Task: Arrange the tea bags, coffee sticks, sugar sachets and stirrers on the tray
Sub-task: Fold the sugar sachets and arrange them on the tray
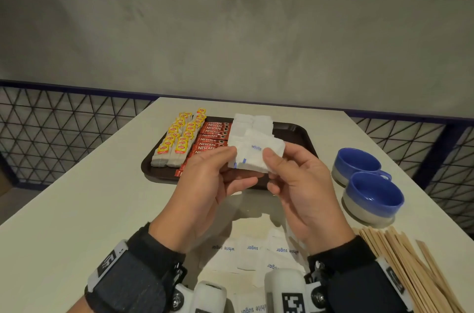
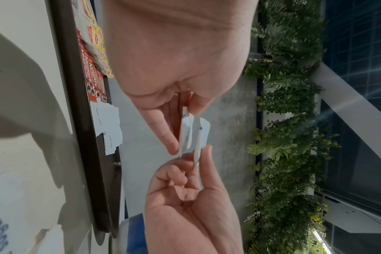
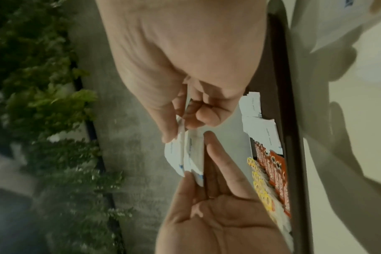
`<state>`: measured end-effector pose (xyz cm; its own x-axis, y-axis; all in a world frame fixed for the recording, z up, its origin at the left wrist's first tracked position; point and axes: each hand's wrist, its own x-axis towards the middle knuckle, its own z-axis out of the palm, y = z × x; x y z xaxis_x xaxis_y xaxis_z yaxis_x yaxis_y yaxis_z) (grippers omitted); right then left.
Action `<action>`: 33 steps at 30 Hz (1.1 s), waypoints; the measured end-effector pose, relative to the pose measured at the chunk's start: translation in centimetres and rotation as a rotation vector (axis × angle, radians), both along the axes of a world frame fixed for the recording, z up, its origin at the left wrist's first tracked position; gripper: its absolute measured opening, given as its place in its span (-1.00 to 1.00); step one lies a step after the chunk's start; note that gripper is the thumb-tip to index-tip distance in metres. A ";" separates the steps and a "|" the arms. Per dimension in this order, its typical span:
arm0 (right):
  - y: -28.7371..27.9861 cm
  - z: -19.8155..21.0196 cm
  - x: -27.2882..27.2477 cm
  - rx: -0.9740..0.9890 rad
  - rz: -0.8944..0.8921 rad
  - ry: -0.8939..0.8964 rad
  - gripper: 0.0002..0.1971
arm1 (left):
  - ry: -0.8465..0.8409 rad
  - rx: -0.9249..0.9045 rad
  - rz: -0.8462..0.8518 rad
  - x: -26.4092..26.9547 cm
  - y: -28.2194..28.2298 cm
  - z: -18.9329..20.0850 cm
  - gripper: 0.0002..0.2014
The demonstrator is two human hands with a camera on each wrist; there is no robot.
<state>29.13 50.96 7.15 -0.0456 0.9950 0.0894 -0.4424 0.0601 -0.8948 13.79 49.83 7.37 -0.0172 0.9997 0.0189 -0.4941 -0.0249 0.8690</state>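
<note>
Both hands hold a small stack of white sugar sachets [image 1: 256, 156] in the air above the near edge of the dark brown tray [image 1: 305, 133]. My left hand [image 1: 232, 161] pinches the stack's left end and my right hand [image 1: 272, 171] pinches its right end. In the left wrist view the sachets [image 2: 203, 130] stand edge-on between thumb and fingers. On the tray lie rows of yellow-tagged tea bags [image 1: 177, 140], red coffee sticks [image 1: 213, 138] and stacked sugar sachets [image 1: 252, 123]. Loose sachets [image 1: 246, 253] lie on the table below my wrists. Wooden stirrers [image 1: 405, 269] lie at the near right.
Two blue cups [image 1: 356, 164] [image 1: 374, 194] stand right of the tray. The tray's right part is bare. A wire-mesh railing [image 1: 64, 133] runs behind and beside the white table [image 1: 77, 210]. The wrist views show a wall of green plants [image 2: 289, 137].
</note>
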 end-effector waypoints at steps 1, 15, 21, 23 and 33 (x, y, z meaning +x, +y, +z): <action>-0.1 0.0 -0.1 0.020 -0.008 -0.036 -0.76 | 0.021 0.013 -0.018 0.1 -0.1 0.0 -0.73; 0.0 -0.3 -0.2 -0.049 -0.009 -0.065 -0.85 | 0.183 0.151 -0.021 0.2 -0.1 -1.0 -0.72; 0.2 -0.8 -0.2 -0.007 -0.047 -0.108 -0.83 | 0.179 0.155 -0.034 0.2 -0.1 -1.1 -0.69; 0.2 -0.9 -0.3 0.000 -0.056 -0.107 -0.83 | 0.179 0.154 -0.032 0.3 -0.1 -1.1 -0.70; 0.2 -0.9 -0.4 0.007 -0.090 -0.112 -0.83 | 0.193 0.144 -0.016 0.4 0.0 -1.2 -0.73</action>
